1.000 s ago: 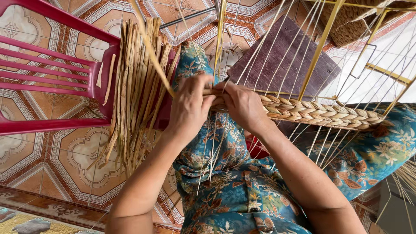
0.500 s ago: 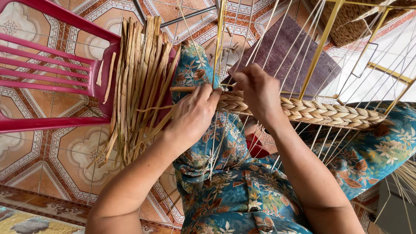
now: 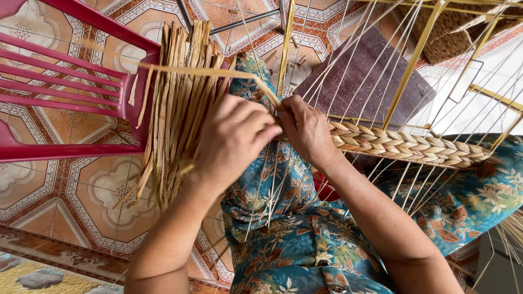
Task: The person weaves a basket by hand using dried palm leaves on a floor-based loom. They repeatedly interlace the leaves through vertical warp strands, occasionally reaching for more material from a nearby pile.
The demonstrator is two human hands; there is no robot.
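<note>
A single dried straw strand [image 3: 201,71] is pinched in the left hand [image 3: 231,144], whose fingers are curled shut over it just where it meets the weaving; from there the strand is stretched up and to the left, across the bundle of straw [image 3: 177,109] and as far as the red plastic chair [image 3: 65,92]. The right hand [image 3: 308,130] is closed around the near end of the braided band [image 3: 403,146], thumb and fingers pressed on the last plaits, so that both hands are touching at the working point. The band is carried along a row of thin pale cords [image 3: 348,60] that are strung upright on a yellow metal frame [image 3: 414,60], and it runs off to the right from the hands. The bundle of straw is laid partly on the edge of the chair seat and hangs down beside the person's knee. A blue floral garment [image 3: 294,239] is seen under the forearms, over the lap. A dark purple board [image 3: 362,76] is lying behind the cords, and the patterned tile floor [image 3: 71,190] is seen beneath everything.
</note>
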